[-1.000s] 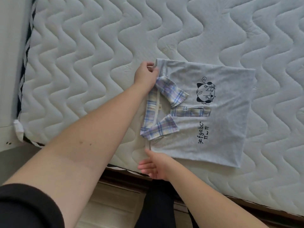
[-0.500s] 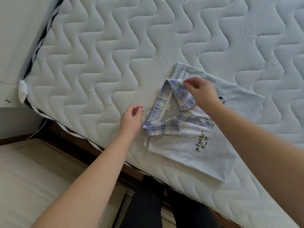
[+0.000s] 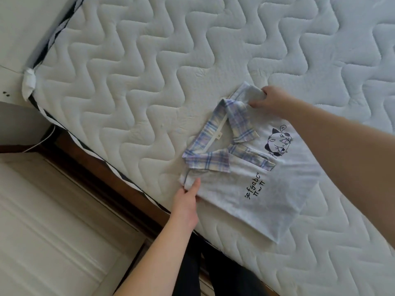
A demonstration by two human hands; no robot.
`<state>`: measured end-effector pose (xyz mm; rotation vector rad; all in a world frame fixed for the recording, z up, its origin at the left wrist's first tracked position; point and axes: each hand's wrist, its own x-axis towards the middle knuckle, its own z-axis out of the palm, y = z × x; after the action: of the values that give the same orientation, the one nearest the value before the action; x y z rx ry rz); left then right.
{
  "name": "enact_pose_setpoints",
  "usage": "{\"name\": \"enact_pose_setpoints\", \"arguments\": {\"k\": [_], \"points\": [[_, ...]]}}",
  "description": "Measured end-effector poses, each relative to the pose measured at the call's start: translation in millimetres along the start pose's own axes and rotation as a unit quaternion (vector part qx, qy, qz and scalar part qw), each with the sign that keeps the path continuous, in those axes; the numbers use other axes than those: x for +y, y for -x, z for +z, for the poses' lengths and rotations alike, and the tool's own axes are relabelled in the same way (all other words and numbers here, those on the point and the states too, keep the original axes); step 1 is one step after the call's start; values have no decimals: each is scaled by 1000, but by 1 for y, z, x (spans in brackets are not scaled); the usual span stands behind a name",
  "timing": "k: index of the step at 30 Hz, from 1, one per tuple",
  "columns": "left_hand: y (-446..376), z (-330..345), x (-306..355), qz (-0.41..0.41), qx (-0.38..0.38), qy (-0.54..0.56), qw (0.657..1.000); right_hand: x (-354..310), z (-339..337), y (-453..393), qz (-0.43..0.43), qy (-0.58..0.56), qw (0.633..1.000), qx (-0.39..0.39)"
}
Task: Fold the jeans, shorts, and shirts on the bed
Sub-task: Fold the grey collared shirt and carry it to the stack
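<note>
A folded light grey shirt (image 3: 245, 189) with a plaid collar, a cartoon print and black lettering lies near the front edge of the white quilted mattress (image 3: 149, 71). My right hand (image 3: 267, 100) grips the shirt's far shoulder corner, fingers curled round a bunch of fabric. The near shoulder corner is pinched by my left hand (image 3: 188, 201), with the thumb on top of the cloth and the fingers under it. No jeans or shorts are in view.
The mattress edge and the dark wooden bed frame (image 3: 119, 189) run diagonally from upper left to lower right. Pale flooring (image 3: 42, 221) lies below on the left. A wall (image 3: 19, 28) borders the bed at the upper left. My dark-trousered legs (image 3: 205, 270) stand against the frame.
My right hand left the collar and took hold of the far shoulder corner. My left hand moved from beside the collar down to the near shoulder corner and pinched it.
</note>
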<state>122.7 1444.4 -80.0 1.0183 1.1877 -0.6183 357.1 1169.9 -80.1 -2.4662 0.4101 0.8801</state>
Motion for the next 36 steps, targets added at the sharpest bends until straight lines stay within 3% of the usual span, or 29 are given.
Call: {"name": "enact_pose_setpoints", "arguments": {"k": [7,11,15,18,22,26,32,36], "points": [[11,15,-14,31,-8,-7,999,8,-18,7,-30,-25,999,-35],[20,20,-16,57,-51,26,997,20,-29,22,-31,2,998,-51],[36,28,-2,84,-95,69,990,38,-38,50,-16,-77,995,-54],[53,36,19,104,-114,39,987,54,-42,84,-22,-189,982,-7],[83,44,46,127,-130,-1,983,62,-47,145,-19,-254,962,95],[131,49,78,194,-165,-54,965,63,-60,225,-15,-360,916,175],[218,55,137,334,-211,-177,902,59,-73,356,-10,-549,814,189],[269,69,162,356,-235,-226,876,50,-78,420,-2,-617,765,181]]}}
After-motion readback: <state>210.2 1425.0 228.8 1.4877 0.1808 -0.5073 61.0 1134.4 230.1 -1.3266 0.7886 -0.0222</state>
